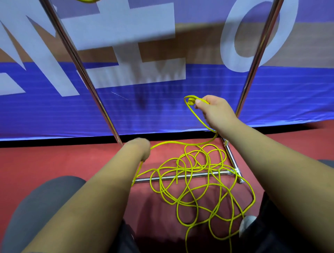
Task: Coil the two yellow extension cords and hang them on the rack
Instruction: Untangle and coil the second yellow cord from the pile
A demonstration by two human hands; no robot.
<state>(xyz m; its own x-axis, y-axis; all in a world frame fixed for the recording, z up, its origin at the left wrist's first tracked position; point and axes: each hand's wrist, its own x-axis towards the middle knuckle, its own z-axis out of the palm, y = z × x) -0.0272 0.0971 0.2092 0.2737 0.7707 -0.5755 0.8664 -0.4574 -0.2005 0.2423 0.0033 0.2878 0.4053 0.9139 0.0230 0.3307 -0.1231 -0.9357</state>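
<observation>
A yellow extension cord (195, 182) lies in a loose tangle on the red floor, draped over the rack's bottom bar (180, 177). My right hand (215, 110) is raised in front of the blue banner, shut on the cord's plug end with a short loop hanging from it. My left hand (139, 149) is lower, near the left rack pole, closed around a stretch of the same cord that runs across to the right hand. A bit of a second yellow cord (88, 0) shows at the top edge, up on the rack.
Two chrome rack poles (75, 59) (260, 54) rise left and right, joined to a chrome foot (233, 162) on the floor. A blue and white banner (162, 108) stands right behind. My knees in dark trousers (36, 207) are at the bottom corners.
</observation>
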